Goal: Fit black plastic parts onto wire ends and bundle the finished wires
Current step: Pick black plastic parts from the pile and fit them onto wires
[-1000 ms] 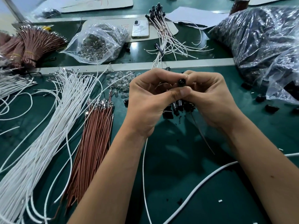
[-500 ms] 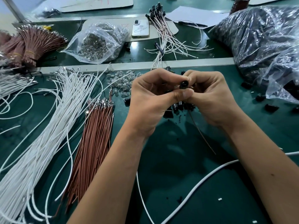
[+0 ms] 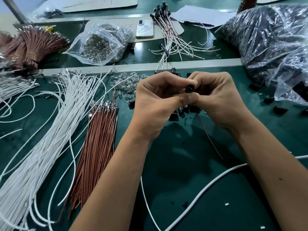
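Note:
My left hand (image 3: 155,104) and my right hand (image 3: 221,100) meet over the green mat, fingers curled together. Between their fingertips sits a small round black plastic part (image 3: 190,88), its open end facing me. My left thumb presses in just under it. A thin brown wire (image 3: 210,137) trails down from under my right hand, and a white wire (image 3: 146,195) runs toward me below my left wrist. Loose black parts (image 3: 181,110) lie on the mat under my hands. Finished wires with black ends (image 3: 168,30) fan out at the back.
White wires (image 3: 50,127) and brown wires (image 3: 98,144) lie to the left. Small clear bulbs (image 3: 125,84) sit behind my left hand. A clear bag (image 3: 103,42), a phone (image 3: 144,29), bundled brown wires (image 3: 35,45) and a big bag of black parts (image 3: 273,39) line the back.
Both hands stay together and shift slightly. The black part turns a little between the fingertips. The white wire below my left wrist has slid to the left.

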`<action>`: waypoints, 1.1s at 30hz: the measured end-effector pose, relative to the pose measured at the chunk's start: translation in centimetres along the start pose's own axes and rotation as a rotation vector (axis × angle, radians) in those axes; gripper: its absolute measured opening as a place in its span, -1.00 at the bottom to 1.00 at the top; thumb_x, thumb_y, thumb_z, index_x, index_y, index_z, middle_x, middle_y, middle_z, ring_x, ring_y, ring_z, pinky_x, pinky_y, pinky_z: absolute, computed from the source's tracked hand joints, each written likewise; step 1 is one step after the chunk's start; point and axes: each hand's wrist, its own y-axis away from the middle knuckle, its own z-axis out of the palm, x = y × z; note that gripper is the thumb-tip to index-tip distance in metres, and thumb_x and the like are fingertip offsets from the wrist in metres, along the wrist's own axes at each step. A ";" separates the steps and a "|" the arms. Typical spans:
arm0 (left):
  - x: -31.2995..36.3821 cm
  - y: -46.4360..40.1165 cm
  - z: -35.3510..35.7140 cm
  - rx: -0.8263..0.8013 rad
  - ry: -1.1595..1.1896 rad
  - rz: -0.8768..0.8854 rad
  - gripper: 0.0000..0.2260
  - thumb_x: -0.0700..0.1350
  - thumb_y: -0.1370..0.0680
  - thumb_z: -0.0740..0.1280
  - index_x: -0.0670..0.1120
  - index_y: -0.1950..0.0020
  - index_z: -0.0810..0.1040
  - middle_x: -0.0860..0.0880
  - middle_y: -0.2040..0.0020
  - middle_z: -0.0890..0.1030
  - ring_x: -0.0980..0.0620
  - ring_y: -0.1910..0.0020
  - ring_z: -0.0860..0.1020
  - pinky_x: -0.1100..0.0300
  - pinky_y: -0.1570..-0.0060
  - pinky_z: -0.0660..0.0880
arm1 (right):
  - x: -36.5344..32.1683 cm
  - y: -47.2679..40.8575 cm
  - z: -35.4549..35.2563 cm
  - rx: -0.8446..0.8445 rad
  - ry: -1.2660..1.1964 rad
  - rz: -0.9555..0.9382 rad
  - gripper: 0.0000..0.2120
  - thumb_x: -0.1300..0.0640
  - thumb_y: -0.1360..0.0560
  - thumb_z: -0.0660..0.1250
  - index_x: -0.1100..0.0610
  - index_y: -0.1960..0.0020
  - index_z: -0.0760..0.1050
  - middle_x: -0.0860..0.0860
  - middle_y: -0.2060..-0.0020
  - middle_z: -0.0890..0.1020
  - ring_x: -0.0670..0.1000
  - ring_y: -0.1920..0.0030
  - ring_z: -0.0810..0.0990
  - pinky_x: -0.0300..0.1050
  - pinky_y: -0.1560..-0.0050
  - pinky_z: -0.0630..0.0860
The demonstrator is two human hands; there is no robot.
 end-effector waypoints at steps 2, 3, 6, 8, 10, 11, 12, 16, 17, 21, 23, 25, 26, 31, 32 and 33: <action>0.0 0.0 0.0 0.003 -0.006 0.005 -0.76 -0.49 -0.31 0.50 -0.20 0.16 0.66 -0.10 0.18 0.71 -0.06 0.13 0.65 0.02 -0.04 0.57 | -0.1 0.0 -0.1 -0.007 0.021 -0.005 -0.89 0.42 -0.43 0.47 0.30 0.10 0.58 0.11 0.17 0.57 -0.01 0.21 0.52 -0.19 0.19 0.49; 0.0 0.0 0.0 0.006 -0.010 0.007 -0.76 -0.49 -0.31 0.50 -0.21 0.16 0.66 -0.10 0.17 0.71 -0.05 0.13 0.66 0.03 -0.05 0.58 | -0.1 0.0 -0.1 -0.012 0.032 -0.005 -0.90 0.43 -0.43 0.47 0.32 0.11 0.58 0.11 0.18 0.57 -0.01 0.21 0.52 -0.20 0.19 0.49; 0.0 0.0 0.0 0.019 -0.016 0.007 -0.75 -0.51 -0.30 0.50 -0.22 0.14 0.66 -0.11 0.17 0.71 -0.06 0.12 0.67 0.00 -0.06 0.59 | -0.2 0.0 -0.2 -0.016 0.067 -0.003 -0.85 0.41 -0.43 0.48 0.21 0.14 0.59 0.10 0.21 0.57 -0.02 0.22 0.50 -0.17 0.20 0.47; -0.1 0.0 0.0 0.028 -0.025 0.011 -0.74 -0.51 -0.30 0.50 -0.22 0.13 0.66 -0.12 0.17 0.71 -0.07 0.12 0.67 -0.03 -0.06 0.59 | -0.2 -0.1 -0.2 -0.022 0.078 -0.011 -0.79 0.40 -0.42 0.48 0.13 0.16 0.57 0.09 0.23 0.57 -0.04 0.23 0.50 -0.18 0.21 0.46; -0.1 0.0 0.0 0.037 -0.038 0.020 -0.73 -0.51 -0.29 0.51 -0.23 0.12 0.66 -0.14 0.17 0.71 -0.08 0.12 0.67 -0.05 -0.07 0.59 | -0.2 -0.1 -0.2 -0.035 0.095 -0.011 -0.80 0.41 -0.42 0.48 0.15 0.17 0.57 0.09 0.22 0.57 -0.04 0.23 0.49 -0.19 0.20 0.45; -0.2 0.0 0.0 0.042 -0.041 0.023 -0.74 -0.50 -0.29 0.52 -0.23 0.12 0.66 -0.15 0.17 0.70 -0.10 0.12 0.66 -0.06 -0.07 0.59 | -0.2 -0.1 -0.2 -0.039 0.111 -0.010 -0.82 0.43 -0.43 0.48 0.20 0.17 0.58 0.10 0.21 0.57 -0.03 0.22 0.49 -0.18 0.20 0.45; -0.3 0.0 0.0 0.047 -0.040 0.024 -0.74 -0.49 -0.28 0.52 -0.23 0.13 0.66 -0.16 0.17 0.70 -0.11 0.12 0.66 -0.07 -0.06 0.59 | -0.1 -0.1 -0.2 -0.040 0.129 -0.010 -0.84 0.45 -0.43 0.48 0.24 0.17 0.58 0.11 0.20 0.57 -0.01 0.22 0.48 -0.17 0.21 0.44; -0.6 -0.1 -0.1 0.068 0.002 0.013 -0.76 -0.48 -0.29 0.53 -0.25 0.13 0.66 -0.19 0.16 0.70 -0.12 0.15 0.65 -0.02 0.01 0.62 | 0.0 -0.1 -0.3 -0.021 0.143 -0.011 -0.79 0.40 -0.44 0.50 0.16 0.22 0.56 0.09 0.24 0.55 -0.03 0.24 0.47 -0.19 0.22 0.44; -0.6 -0.2 -0.2 0.072 0.038 -0.003 -0.79 -0.46 -0.30 0.53 -0.25 0.14 0.66 -0.19 0.17 0.70 -0.11 0.16 0.65 0.02 0.05 0.62 | 0.0 0.0 -0.3 -0.013 0.125 -0.001 -0.80 0.36 -0.46 0.51 0.15 0.23 0.56 0.08 0.27 0.55 -0.04 0.25 0.47 -0.19 0.21 0.45; -0.6 -0.4 -0.6 0.095 0.132 -0.113 -0.84 -0.38 -0.36 0.52 -0.17 0.14 0.68 -0.17 0.14 0.70 -0.11 0.14 0.63 0.04 0.01 0.61 | 0.4 0.2 0.1 0.038 0.064 0.068 -0.74 0.20 -0.45 0.56 0.39 0.16 0.59 0.31 0.28 0.53 0.05 0.18 0.51 0.01 0.09 0.48; -0.6 -0.6 -1.0 0.105 0.129 -0.145 -0.86 -0.36 -0.38 0.49 -0.14 0.15 0.70 -0.15 0.12 0.71 -0.09 0.13 0.64 0.06 -0.01 0.59 | 0.5 0.2 0.1 0.042 0.042 0.096 -0.77 0.17 -0.43 0.57 0.33 0.15 0.62 0.27 0.24 0.57 0.07 0.14 0.54 0.06 0.02 0.50; -0.5 -0.7 -1.2 0.102 0.125 -0.163 -0.86 -0.33 -0.39 0.48 -0.11 0.16 0.71 -0.14 0.13 0.71 -0.05 0.16 0.65 0.06 -0.03 0.58 | 0.5 0.1 0.0 0.037 0.023 0.134 -0.79 0.16 -0.41 0.57 0.29 0.15 0.62 0.18 0.21 0.63 0.08 0.14 0.56 0.04 0.01 0.51; -0.5 -0.7 -1.3 0.102 0.124 -0.166 -0.86 -0.33 -0.38 0.48 -0.09 0.17 0.72 -0.13 0.14 0.71 -0.04 0.17 0.65 0.06 -0.03 0.58 | 0.6 0.1 -0.1 0.034 0.011 0.147 -0.78 0.17 -0.41 0.57 0.30 0.14 0.62 0.16 0.21 0.65 0.07 0.15 0.57 -0.02 0.03 0.53; -0.5 -0.7 -1.3 0.138 0.156 -0.123 -0.86 -0.31 -0.35 0.53 -0.17 0.13 0.68 -0.14 0.17 0.71 -0.03 0.20 0.65 0.15 0.08 0.60 | 0.4 0.2 0.2 0.049 -0.113 0.113 -0.94 0.23 -0.46 0.49 0.20 0.08 0.67 -0.01 0.23 0.74 -0.11 0.20 0.68 -0.28 0.10 0.58; -0.6 -0.7 -1.2 0.147 0.153 -0.109 -0.84 -0.29 -0.34 0.52 -0.20 0.11 0.66 -0.15 0.16 0.71 -0.03 0.19 0.65 0.14 0.06 0.60 | 0.3 0.2 0.2 0.062 -0.113 0.102 -0.95 0.24 -0.46 0.49 0.19 0.08 0.67 -0.01 0.23 0.74 -0.10 0.19 0.68 -0.27 0.09 0.58; -0.6 -0.7 -1.1 0.154 0.146 -0.095 -0.82 -0.28 -0.34 0.51 -0.22 0.09 0.65 -0.15 0.16 0.71 -0.03 0.18 0.65 0.12 0.04 0.60 | 0.3 0.1 0.2 0.073 -0.110 0.091 -0.95 0.24 -0.46 0.50 0.19 0.08 0.68 -0.01 0.23 0.74 -0.10 0.19 0.67 -0.26 0.09 0.58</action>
